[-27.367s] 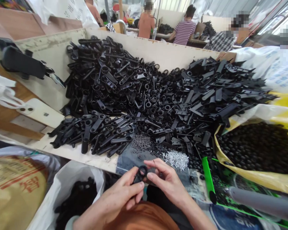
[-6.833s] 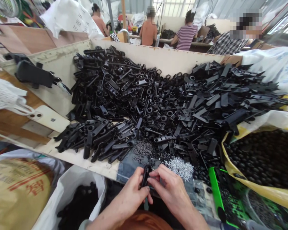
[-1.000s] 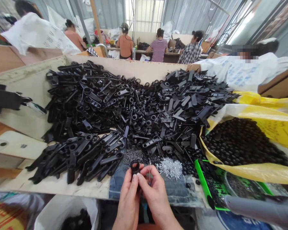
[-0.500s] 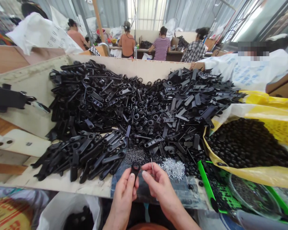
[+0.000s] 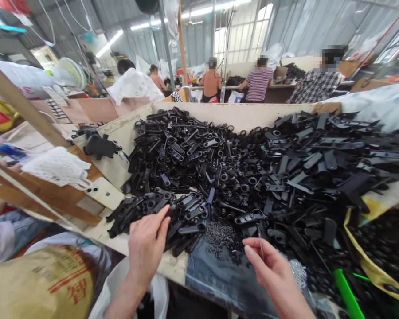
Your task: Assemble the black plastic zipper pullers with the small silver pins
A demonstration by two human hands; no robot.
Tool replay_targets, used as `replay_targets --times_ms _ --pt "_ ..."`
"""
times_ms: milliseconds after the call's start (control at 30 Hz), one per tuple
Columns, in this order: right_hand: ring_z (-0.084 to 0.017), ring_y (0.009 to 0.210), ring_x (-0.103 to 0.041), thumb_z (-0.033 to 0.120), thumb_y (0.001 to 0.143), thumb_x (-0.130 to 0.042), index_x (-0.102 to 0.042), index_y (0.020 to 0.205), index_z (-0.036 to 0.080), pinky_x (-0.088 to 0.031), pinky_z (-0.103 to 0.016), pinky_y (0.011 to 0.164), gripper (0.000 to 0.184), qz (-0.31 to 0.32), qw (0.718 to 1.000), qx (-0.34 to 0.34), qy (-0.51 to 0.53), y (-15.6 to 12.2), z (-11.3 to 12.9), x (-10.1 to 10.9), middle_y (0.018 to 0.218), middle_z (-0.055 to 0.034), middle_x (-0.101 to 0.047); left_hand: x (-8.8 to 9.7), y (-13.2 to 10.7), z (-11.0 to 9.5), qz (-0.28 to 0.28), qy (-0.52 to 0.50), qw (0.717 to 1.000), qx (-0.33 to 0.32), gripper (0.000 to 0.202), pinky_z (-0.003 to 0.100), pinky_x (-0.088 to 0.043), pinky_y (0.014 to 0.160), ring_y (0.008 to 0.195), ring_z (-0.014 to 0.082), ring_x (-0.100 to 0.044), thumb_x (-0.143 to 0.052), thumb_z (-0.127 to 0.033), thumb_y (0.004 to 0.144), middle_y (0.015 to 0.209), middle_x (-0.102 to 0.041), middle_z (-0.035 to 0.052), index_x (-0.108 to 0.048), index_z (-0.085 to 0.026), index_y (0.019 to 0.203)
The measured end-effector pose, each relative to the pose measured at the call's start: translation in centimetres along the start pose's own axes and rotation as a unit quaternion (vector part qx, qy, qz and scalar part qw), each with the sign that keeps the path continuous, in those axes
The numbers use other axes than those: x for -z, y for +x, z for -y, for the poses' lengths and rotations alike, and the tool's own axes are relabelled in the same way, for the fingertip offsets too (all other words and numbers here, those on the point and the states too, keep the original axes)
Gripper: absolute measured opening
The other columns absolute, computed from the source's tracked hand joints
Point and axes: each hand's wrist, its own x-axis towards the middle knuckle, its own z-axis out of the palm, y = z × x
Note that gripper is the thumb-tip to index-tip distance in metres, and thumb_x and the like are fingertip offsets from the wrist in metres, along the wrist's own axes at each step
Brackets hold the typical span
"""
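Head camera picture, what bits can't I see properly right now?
Head view: what, if anything, the left hand pinches; the hand itself hides it.
Head view: the lower end of the thin rod; the right hand covers it.
Head view: part of the silver pile; the right hand is in front.
Head view: the rest of the green tray; the bottom edge cuts it off.
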Motion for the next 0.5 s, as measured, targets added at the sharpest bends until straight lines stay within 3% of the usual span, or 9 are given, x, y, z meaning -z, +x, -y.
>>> replay_targets --times_ms 100,200,333,500 --pt "-0.018 0.062 -0.056 0.056 0.083 -0.071 -0.073 0.089 0.020 -0.044 -0.027 0.055 0.037 0.008 0.988 0.115 -0.106 1.9 1.3 0.4 0.071 -0.0028 -0.065 -1.1 1.6 1.5 -0.030 0.076 0.993 -0.090 0.031 0.042 -0.040 0.091 0.107 0.0334 -0.067 -0.057 -0.034 0.097 0.119 -0.077 0.0125 -0.075 -0.025 0.120" --pt "-0.020 0.069 -0.063 0.044 0.094 -0.056 -0.072 0.094 0.019 -0.049 -0.030 0.064 0.030 -0.030 0.944 0.207 -0.257 4.1 3.2 1.1 0.078 -0.0051 -0.070 -3.1 1.7 2.3 -0.040 0.106 0.983 -0.144 0.032 0.049 -0.038 0.099 0.118 0.0374 -0.063 -0.056 -0.030 0.097 0.127 -0.074 0.0155 -0.073 -0.022 0.123" --pt "-0.020 0.074 -0.064 0.030 0.094 -0.056 -0.072 0.100 0.022 -0.049 -0.030 0.071 0.019 -0.035 0.905 0.233 -0.353 7.5 5.2 0.6 0.088 -0.0034 -0.069 -4.4 0.8 2.6 -0.042 0.128 0.978 -0.159 0.029 0.057 -0.031 0.105 0.124 0.0396 -0.060 -0.057 -0.028 0.097 0.131 -0.072 0.0169 -0.072 -0.023 0.121" --pt "-0.019 0.083 -0.067 0.013 0.081 -0.072 -0.073 0.087 0.027 -0.046 -0.027 0.074 0.015 0.040 0.875 0.238 -0.420 10.6 5.7 -3.0 0.095 -0.0008 -0.067 -4.0 -0.2 1.3 -0.070 0.090 0.984 -0.139 0.026 0.057 -0.030 0.108 0.126 0.0378 -0.058 -0.060 -0.026 0.094 0.130 -0.072 0.0146 -0.074 -0.026 0.116"
